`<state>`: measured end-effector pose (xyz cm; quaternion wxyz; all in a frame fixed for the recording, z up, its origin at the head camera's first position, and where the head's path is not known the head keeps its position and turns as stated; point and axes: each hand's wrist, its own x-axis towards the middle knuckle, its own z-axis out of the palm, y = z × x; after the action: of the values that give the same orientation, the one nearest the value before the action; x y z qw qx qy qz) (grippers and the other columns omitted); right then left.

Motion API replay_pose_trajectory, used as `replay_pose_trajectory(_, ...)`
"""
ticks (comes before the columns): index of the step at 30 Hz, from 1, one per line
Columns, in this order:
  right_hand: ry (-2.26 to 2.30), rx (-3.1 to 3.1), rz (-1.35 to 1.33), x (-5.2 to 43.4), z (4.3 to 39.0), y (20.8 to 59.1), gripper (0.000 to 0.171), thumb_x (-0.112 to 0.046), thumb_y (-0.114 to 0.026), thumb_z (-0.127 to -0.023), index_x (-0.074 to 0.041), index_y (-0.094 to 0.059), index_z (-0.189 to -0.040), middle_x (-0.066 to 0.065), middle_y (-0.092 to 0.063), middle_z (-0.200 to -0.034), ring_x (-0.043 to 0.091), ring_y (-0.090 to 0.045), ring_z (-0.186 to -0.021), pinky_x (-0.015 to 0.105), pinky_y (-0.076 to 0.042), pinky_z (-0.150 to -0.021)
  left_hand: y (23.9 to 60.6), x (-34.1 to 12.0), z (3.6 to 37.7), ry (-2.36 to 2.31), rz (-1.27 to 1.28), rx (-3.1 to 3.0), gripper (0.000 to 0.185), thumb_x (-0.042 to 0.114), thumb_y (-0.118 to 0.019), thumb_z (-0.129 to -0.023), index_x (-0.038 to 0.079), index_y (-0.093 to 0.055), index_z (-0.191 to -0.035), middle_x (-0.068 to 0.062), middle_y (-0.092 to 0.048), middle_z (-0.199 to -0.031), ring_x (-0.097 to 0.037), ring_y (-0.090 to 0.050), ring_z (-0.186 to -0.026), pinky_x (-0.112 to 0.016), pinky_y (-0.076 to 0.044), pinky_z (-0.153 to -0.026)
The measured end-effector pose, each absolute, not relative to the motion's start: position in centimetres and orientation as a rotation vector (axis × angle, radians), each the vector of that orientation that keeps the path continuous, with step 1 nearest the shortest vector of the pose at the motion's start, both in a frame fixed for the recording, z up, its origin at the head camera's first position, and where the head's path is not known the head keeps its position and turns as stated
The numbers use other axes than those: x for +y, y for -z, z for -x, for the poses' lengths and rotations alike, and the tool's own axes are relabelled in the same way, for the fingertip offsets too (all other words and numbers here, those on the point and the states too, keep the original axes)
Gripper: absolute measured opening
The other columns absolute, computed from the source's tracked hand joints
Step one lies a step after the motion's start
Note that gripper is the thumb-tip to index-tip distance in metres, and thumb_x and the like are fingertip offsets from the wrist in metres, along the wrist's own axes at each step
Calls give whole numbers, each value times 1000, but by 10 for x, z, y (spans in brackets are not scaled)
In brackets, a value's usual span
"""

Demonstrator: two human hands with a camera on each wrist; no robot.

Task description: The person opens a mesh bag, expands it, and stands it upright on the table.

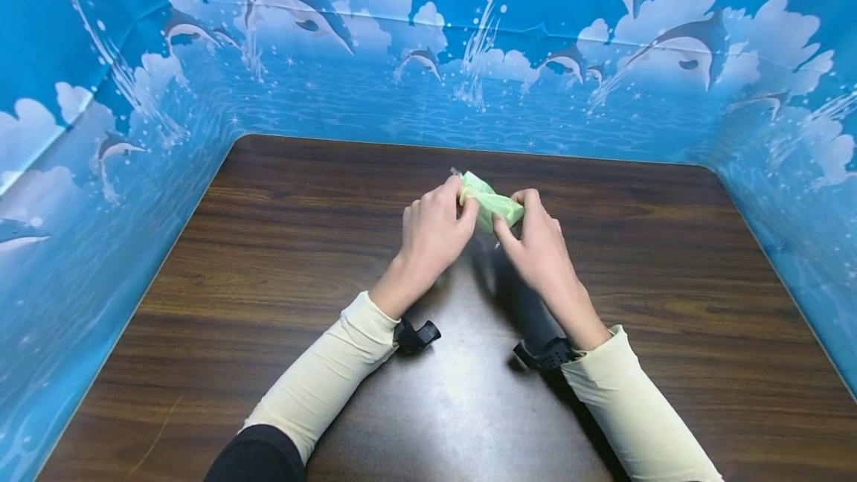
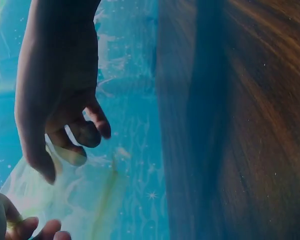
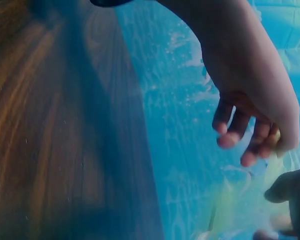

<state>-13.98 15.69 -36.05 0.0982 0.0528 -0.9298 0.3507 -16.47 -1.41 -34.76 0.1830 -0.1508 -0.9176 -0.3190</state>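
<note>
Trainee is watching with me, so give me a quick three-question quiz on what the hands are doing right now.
1. True or false: only one hand holds the green plastic bag.
2. What surface lies beneath the hands?
3. The bag is: A) lying flat on the table, B) held above it, C) hanging on the backdrop.

Key:
1. False; the left hand and right hand both pinch it.
2. The dark wooden table.
3. B.
</note>
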Motion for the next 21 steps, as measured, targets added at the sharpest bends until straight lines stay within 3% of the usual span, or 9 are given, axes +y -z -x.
replay_pose_trajectory(3, -1085, -2729, -153, 160, 140, 359, 37, -36, -58, -105, -7, -49, -126, 11, -61, -86, 24, -56, -70, 36, -45, -60, 349, -13, 163, 873, 419, -2599, 24, 22, -53, -100, 12, -50, -78, 0, -45, -61, -22, -44, -52, -35, -32, -49)
replay_pose_trajectory(6, -1128, -2694, -204, 163, 139, 358, 40, -44, -55, -105, -8, -50, -124, 11, -59, -85, 23, -54, -67, 35, -43, -58, 349, -13, 163, 862, 418, -2594, 25, 22, -52, -100, 13, -49, -77, -1, -44, -60, -22, -43, -51, -35, -31, -49)
replay_pose_trajectory(10, -1179, -2633, -273, 166, 138, 356, 37, -44, -52, -107, -9, -53, -120, 10, -61, -90, 23, -54, -66, 34, -43, -58, 350, -12, 163, 853, 414, -2585, 26, 22, -51, -100, 13, -49, -76, 1, -43, -59, -21, -42, -51, -35, -30, -48)
replay_pose_trajectory(14, -1165, -2586, -313, 166, 139, 355, 29, -36, -59, -105, -9, -55, -115, 8, -62, -96, 23, -56, -72, 33, -43, -63, 351, -12, 163, 847, 407, -2586, 27, 22, -52, -99, 14, -48, -73, 3, -38, -57, -19, -37, -50, -34, -28, -48)
replay_pose_trajectory(18, -1076, -2565, -357, 165, 140, 354, 32, -31, -71, -98, -8, -57, -115, 10, -61, -99, 25, -55, -78, 34, -41, -66, 350, -12, 163, 835, 407, -2584, 30, 23, -51, -98, 15, -47, -70, 3, -36, -55, -16, -34, -49, -32, -26, -47)
replay_pose_trajectory(21, -1009, -2550, -389, 162, 140, 354, 32, -27, -72, -97, -6, -58, -116, 11, -60, -102, 26, -55, -79, 35, -41, -67, 350, -13, 163, 842, 404, -2586, 31, 23, -50, -99, 15, -46, -69, 4, -36, -55, -15, -33, -48, -32, -25, -47)
